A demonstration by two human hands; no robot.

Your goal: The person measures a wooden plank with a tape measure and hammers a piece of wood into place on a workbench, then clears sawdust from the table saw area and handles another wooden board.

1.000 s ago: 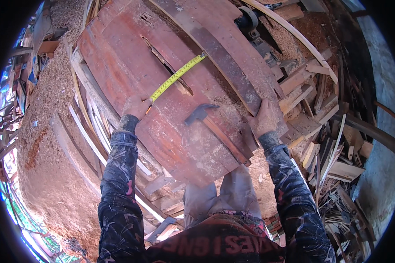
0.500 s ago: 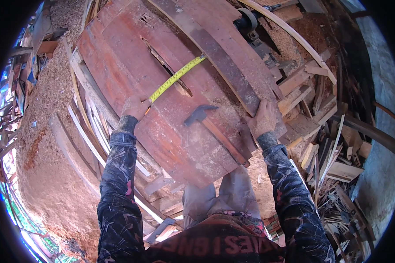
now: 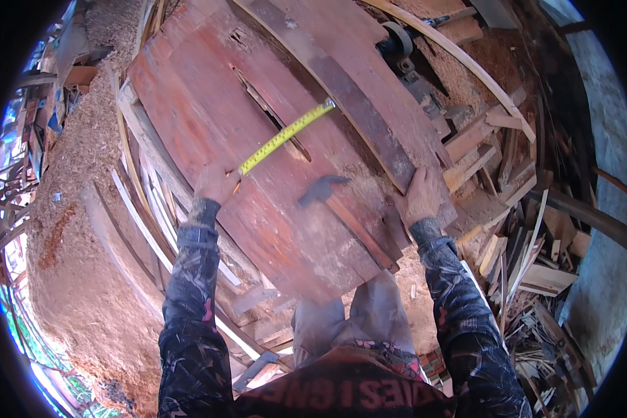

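Observation:
My left hand [image 3: 214, 184] is closed on a yellow tape measure [image 3: 283, 137], its blade stretched up-right across reddish, weathered planks [image 3: 195, 111] to a long dark board [image 3: 359, 118]. An orange pencil-like stick [image 3: 236, 187] shows at the same hand's fingers; the tape's case is mostly hidden. My right hand [image 3: 421, 195] grips the near end of the dark board, fingers curled on it. A claw hammer [image 3: 355, 226] with a wooden handle lies on the planks between my hands, below the tape.
Long pale strips [image 3: 143, 216] lie left of the planks beside sawdust-covered ground [image 3: 70, 265]. Scrap wood [image 3: 543, 265] is piled at right along a pale wall [image 3: 592, 139]. Black metal machinery with a round housing [image 3: 397, 42] shows behind the planks. My legs stand below the planks' near edge.
The whole view has shifted slightly, so planks, hammer and hands appear a little lower. The tape's far end has dropped slightly more than the hammer. Both hands keep their holds.

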